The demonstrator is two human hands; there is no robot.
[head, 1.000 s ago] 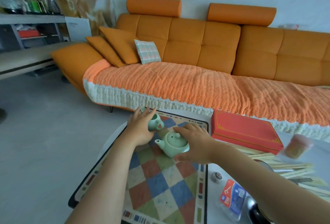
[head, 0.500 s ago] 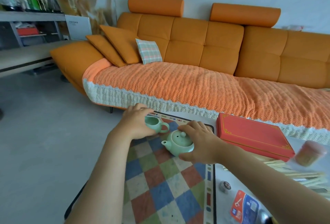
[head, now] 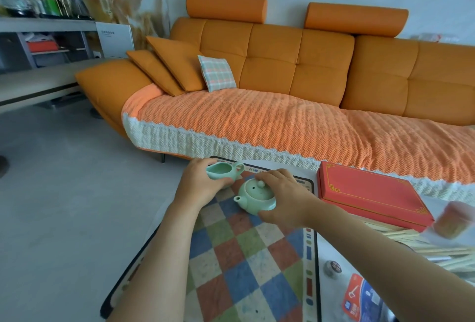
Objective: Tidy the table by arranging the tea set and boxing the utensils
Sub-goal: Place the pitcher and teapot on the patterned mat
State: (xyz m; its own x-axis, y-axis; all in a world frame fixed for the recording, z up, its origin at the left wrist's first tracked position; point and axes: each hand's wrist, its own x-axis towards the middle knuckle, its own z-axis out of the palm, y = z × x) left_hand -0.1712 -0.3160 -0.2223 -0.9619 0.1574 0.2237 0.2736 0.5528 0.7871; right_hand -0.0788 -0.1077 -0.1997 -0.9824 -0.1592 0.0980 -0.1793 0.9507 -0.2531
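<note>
Orange sofa (head: 295,90) ran close behind the table (head: 331,252); open floor (head: 64,206) lay left. On the checked mat (head: 244,265) near its far edge, the right hand (head: 288,198) kept a closed grip on a pale green teapot (head: 255,197), spout pointing left. Just beside it, the left hand (head: 199,185) held a matching pitcher (head: 223,170), handle pointing right.

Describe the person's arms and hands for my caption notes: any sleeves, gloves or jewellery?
Both forearms are bare up to the frame edge, with no sleeve in view. The left hand and right hand wear no gloves, and no ring, watch or bracelet shows.
</note>
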